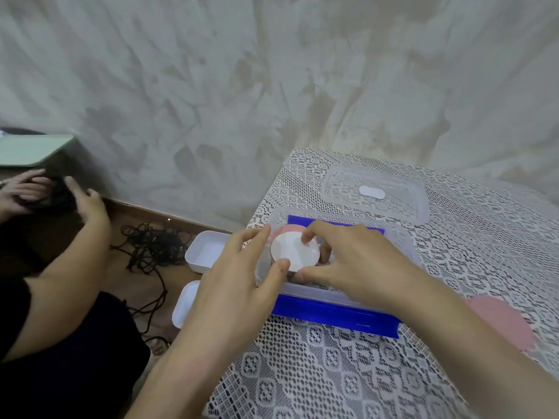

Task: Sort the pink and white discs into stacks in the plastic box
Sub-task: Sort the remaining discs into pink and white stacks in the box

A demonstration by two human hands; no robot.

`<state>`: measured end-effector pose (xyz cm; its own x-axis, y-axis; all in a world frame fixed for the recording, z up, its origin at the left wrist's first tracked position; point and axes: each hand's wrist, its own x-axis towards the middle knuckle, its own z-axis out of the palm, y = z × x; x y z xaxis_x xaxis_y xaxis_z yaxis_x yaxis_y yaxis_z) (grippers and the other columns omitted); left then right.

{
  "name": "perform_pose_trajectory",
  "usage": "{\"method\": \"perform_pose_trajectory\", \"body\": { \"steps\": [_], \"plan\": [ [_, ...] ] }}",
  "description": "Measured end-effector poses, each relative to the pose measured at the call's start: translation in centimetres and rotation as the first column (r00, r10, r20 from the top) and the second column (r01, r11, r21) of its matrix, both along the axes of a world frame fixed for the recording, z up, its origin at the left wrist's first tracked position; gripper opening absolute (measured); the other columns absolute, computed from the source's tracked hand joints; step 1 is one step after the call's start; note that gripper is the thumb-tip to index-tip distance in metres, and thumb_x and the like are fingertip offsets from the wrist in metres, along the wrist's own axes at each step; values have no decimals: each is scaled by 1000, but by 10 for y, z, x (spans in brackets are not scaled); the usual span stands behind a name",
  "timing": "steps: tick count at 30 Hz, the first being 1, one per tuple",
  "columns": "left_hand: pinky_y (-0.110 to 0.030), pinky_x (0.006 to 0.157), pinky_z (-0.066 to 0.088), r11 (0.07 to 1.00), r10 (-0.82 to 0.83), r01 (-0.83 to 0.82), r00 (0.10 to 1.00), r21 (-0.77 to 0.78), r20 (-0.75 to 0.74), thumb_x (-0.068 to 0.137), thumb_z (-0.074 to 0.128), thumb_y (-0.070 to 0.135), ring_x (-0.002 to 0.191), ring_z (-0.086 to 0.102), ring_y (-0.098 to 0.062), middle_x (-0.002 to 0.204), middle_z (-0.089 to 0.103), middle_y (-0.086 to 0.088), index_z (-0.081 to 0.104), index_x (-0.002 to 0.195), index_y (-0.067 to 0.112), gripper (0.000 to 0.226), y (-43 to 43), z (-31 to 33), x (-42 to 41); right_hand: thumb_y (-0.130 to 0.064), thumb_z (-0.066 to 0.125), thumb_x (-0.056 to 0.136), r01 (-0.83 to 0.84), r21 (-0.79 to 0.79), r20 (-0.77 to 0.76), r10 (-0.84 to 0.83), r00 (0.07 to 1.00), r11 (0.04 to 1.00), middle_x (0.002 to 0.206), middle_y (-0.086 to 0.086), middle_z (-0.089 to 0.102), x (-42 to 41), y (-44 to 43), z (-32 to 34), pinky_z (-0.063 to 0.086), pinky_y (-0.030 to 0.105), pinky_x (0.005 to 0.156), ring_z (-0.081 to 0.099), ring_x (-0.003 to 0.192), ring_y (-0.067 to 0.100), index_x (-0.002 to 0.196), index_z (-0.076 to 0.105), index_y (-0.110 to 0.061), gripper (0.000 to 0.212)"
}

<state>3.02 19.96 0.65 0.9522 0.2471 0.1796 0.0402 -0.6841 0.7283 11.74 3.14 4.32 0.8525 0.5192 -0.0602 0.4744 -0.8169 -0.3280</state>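
Observation:
A clear plastic box (405, 246) stands on a blue board on the lace-covered table. Inside it at the left end sits a stack of white discs (290, 251), with a pink disc (289, 229) showing just behind it. My left hand (239, 273) holds the stack from the left, thumb on its near edge and fingers along its far side. My right hand (354, 261) grips the stack from the right, fingers curled over its top edge. More pink discs (499, 320) lie on the table at the right, partly hidden by my right forearm.
The box's clear lid (378, 192) lies behind the box. Two white trays (205, 252) (184, 303) and a tangle of black cord (151, 246) lie on the floor at the left. Another person (60, 267) sits there, hands on a dark object. A wall rises close behind.

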Motion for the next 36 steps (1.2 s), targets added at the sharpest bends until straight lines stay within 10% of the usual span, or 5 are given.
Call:
{"method": "perform_pose_trajectory", "body": {
  "steps": [12,19,28,36],
  "plan": [
    [-31,73,50,995,5,-5,1000,101,9,97,51,45,72,48,-9,139,39,32,42,148,40,52,2,-5,4,-39,66,92,-17,35,157,11,988,999,105,-11,69,17,3,-18,51,36,80,61,98,17,127,57,-33,37],
    [-35,78,48,901,74,-77,997,427,23,93,47,55,103,63,-18,132,53,16,49,136,41,45,-2,20,8,-57,56,92,-103,-79,238,119,964,991,107,-3,66,10,3,-4,50,38,75,62,98,24,125,58,-27,45],
    [-32,58,35,663,-66,-46,991,748,119,88,49,46,82,60,-27,95,64,-1,67,105,20,36,-25,28,29,-49,43,102,-53,-193,479,142,866,980,105,-2,59,-13,-50,10,43,36,64,58,97,25,115,56,-26,29],
    [-37,69,50,702,-226,28,957,711,185,93,53,44,95,57,-26,109,65,-1,64,121,19,39,-118,39,45,-47,41,103,158,-155,461,-70,885,975,114,-3,60,-34,-133,23,45,37,73,58,108,25,121,56,-26,31]
  ]
}}
